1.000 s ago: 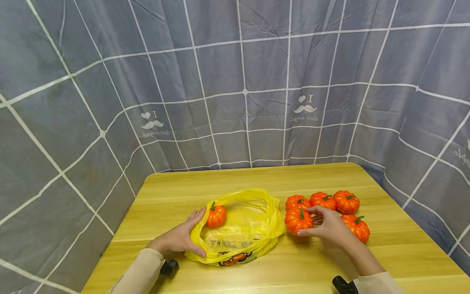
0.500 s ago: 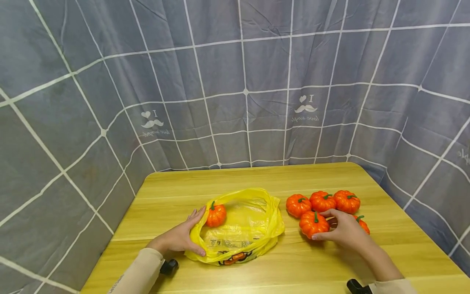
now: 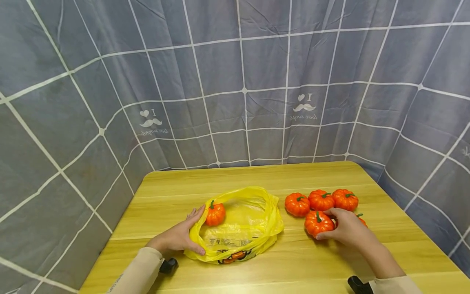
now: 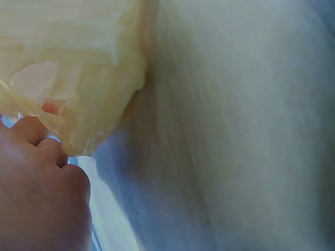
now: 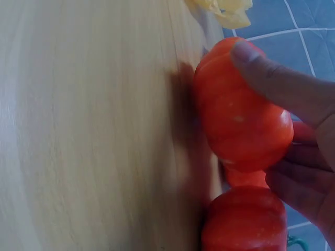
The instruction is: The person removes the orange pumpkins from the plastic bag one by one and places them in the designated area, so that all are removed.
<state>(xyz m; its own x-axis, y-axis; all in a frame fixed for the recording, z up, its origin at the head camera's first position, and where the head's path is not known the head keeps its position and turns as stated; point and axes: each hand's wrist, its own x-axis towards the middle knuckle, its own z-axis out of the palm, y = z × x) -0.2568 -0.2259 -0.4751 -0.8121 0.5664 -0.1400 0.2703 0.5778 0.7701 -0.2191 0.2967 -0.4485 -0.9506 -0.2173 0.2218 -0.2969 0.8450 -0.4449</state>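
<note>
An orange toy pumpkin (image 3: 318, 224) with a green stem is between the thumb and fingers of my right hand (image 3: 346, 229). In the right wrist view, the held pumpkin (image 5: 243, 112) casts a shadow on the wood beside it. My left hand (image 3: 180, 237) grips the left side of a yellow plastic bag (image 3: 269, 234), thumb along its near rim. The bag's mouth gapes, and another pumpkin (image 3: 215, 214) sits inside at the left. From the left wrist, bent knuckles (image 4: 52, 151) show against the bag (image 4: 99, 94); the fingertips are hidden.
Behind the held pumpkin stand three more in a row: left (image 3: 297, 204), middle (image 3: 321, 200) and right (image 3: 345, 199). Another (image 3: 361, 219) is partly hidden by the right hand. A grey checked curtain (image 3: 227, 102) surrounds the wooden table (image 3: 176, 188).
My right hand has carried its pumpkin rightward, away from the bag and in front of the row, slowing in the last half second. The left hand and bag have stayed put.
</note>
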